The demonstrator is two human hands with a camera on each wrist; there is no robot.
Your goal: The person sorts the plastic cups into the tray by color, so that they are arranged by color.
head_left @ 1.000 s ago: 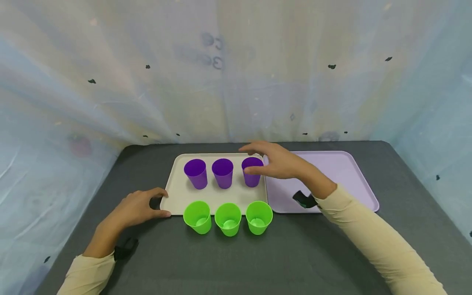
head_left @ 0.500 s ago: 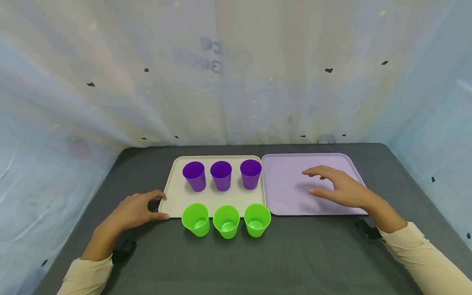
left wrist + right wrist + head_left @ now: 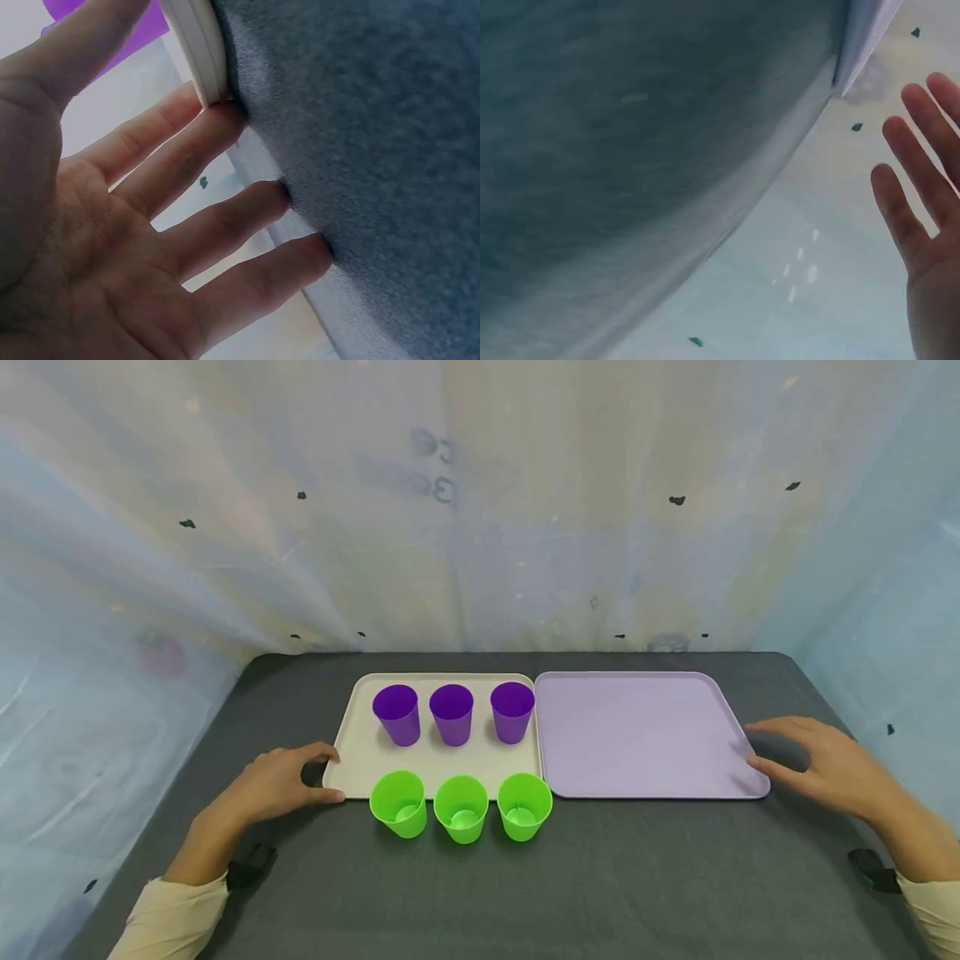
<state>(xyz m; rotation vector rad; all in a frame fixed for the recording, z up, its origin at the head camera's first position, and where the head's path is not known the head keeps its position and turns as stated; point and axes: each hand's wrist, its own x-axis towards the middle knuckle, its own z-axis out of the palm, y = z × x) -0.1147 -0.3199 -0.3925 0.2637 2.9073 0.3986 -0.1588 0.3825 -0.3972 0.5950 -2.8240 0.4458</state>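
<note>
My left hand [image 3: 273,787] touches the left edge of a cream tray [image 3: 352,768], its thumb by the near corner. The left wrist view shows the fingers [image 3: 225,225] fairly straight, fingertips down on the dark cloth beside the tray rim [image 3: 196,45]. Three purple cups [image 3: 452,714] stand upright in a row on the tray's far half. Along its near edge is a row of three green cups [image 3: 461,810]. At the right end of a lilac tray [image 3: 645,735], my right hand [image 3: 836,768] holds nothing; its fingers are spread, close to the rim.
The two trays lie side by side, nearly touching, on a table with a dark grey cloth [image 3: 600,877]. Pale plastic sheeting [image 3: 525,527] hangs behind the table and at both sides.
My right hand has moved from above the rightmost purple cup, across the lilac tray, to its right end. The left hand stays at the cream tray, and the cups have not moved.
</note>
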